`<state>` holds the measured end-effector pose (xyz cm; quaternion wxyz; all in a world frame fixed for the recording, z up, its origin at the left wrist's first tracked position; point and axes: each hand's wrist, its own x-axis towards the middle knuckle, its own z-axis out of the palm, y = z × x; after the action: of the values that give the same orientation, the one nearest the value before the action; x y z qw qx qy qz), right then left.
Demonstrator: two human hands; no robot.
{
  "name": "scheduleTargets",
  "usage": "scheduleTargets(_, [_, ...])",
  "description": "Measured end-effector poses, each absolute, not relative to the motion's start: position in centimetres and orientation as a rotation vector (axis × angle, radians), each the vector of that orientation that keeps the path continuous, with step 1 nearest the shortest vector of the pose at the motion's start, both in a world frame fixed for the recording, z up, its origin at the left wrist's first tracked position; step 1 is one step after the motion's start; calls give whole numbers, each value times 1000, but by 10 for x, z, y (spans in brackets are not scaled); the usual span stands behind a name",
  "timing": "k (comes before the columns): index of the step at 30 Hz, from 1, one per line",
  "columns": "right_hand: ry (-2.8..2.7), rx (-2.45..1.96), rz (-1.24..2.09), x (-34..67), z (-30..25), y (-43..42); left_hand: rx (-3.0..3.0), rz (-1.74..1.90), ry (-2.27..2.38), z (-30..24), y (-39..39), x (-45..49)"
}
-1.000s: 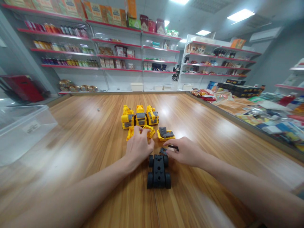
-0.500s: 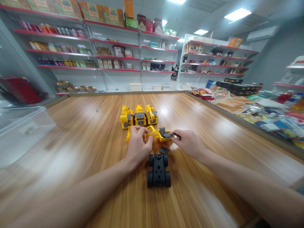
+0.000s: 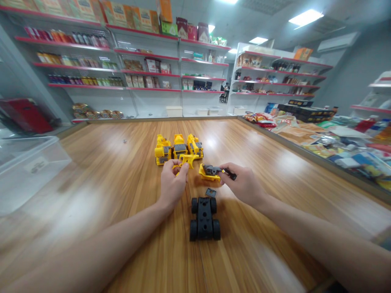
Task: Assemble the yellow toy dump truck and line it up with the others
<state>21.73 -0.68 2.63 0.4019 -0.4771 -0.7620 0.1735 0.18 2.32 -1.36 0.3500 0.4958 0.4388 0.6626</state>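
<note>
My left hand is closed on a yellow toy arm piece, lifted above the wooden table. My right hand pinches a yellow toy cab body with a grey top, and a thin black part sticks out between its fingers. A black toy chassis with wheels lies on the table between my wrists. A small dark flat piece lies just beyond it. Three assembled yellow toy trucks stand side by side behind my hands.
A clear plastic bin sits at the table's left edge. Packaged goods cover a counter along the right side. Shelves with red edges, stocked with boxes and bottles, line the far walls. A tiny object lies far left on the table.
Both hands have risen off the table. The left one lifted the yellow arm piece; the right one reached forward, took the yellow cab body and raised it.
</note>
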Motion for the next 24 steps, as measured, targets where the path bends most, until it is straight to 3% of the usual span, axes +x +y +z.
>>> scheduleTargets(5, [-1748,-1092,791,211,26,-11,1056,1453,621,-7,15,9])
scheduleTargets(11, [-1512,-963,1286,204,25,-12,969,1141,446,-4,8,12])
scheduleTargets(16, [-1502,-1010,1290,205,25,-13,988,1054,415,-5,7,10])
scheduleTargets(24, [-1474,-1242,1036,206,24,-11,1038,1031,389,-6,6,10])
